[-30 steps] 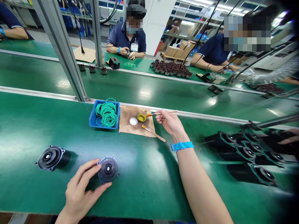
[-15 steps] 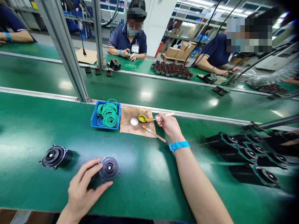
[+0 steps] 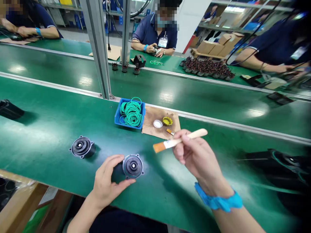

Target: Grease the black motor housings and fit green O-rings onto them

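1. Two bare hands at work over a glossy green tabletop [image 3: 55,131]. Left hand [image 3: 107,181] closed partway, fingers and thumb gripping the rim of a round black motor housing with a pale lugged flange [image 3: 133,165]; the housing sits on the tabletop, face up.
2. Right hand [image 3: 194,153] closed on a flat brush with orange bristles and a pale wooden handle [image 3: 171,143]. Brush in the air, bristles pointing left, apart from the housing. Bright blue wristband [image 3: 218,198] on that arm.
3. Second black housing with stepped round face [image 3: 82,147] stands left of the gripped one, well apart, untouched.
4. Beyond the hands: blue plastic bin [image 3: 117,117] heaped with thin green rings [image 3: 132,113]. Stained brown cardboard sheet [image 3: 150,130] just beside it, carrying a small yellow round pot [image 3: 167,121], a white round dish [image 3: 157,124] and another orange-bristled brush [image 3: 169,131], its handle hidden by the right hand.
5. Far right, more black cylindrical housings [image 3: 262,158], blurred; number hard to tell. One ribbed black casing [image 3: 11,109] at left edge.
6. Across the bench, a seated co-worker in a navy shirt [image 3: 155,32], both hands on a small part, too small to identify. Dense cluster of dark red-brown wound parts [image 3: 206,68] nearby.
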`<state>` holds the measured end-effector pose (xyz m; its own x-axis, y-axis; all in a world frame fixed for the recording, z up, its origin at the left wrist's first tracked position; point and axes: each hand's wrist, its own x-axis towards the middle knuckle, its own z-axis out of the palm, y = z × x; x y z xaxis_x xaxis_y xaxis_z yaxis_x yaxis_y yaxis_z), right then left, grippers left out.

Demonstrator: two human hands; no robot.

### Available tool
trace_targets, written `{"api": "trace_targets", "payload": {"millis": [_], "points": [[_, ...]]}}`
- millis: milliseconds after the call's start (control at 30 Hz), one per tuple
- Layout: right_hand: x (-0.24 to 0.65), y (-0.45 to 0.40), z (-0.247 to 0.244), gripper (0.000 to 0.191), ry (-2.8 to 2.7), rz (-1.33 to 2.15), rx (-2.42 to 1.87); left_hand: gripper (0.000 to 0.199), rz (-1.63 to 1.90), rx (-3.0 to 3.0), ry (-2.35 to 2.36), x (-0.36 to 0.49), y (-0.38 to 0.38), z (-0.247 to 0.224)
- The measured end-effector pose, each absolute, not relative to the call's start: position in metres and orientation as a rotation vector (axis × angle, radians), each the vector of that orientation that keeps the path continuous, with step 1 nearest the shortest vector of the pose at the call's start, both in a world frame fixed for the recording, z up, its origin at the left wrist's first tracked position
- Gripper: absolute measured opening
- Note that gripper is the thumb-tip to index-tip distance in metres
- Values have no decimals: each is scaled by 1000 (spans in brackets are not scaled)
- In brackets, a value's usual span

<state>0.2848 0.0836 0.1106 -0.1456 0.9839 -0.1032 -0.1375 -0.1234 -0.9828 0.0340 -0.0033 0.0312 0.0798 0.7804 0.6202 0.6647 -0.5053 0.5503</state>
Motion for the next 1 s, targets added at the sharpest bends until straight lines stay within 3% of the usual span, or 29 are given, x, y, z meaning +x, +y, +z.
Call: {"api": "trace_targets", "payload": {"millis": [433,800,1000], "points": [[255,44,86,45,-1245,1693,-1182,46,1437,2175,1441,35,-3,30],[258,59,92,37,-1544,1317,-1160,48,1464,2050,1319,34,-7,23],[254,61,98,42,-1791,1032,-1047,47,1488,2069,1233,33,-7,25]]}}
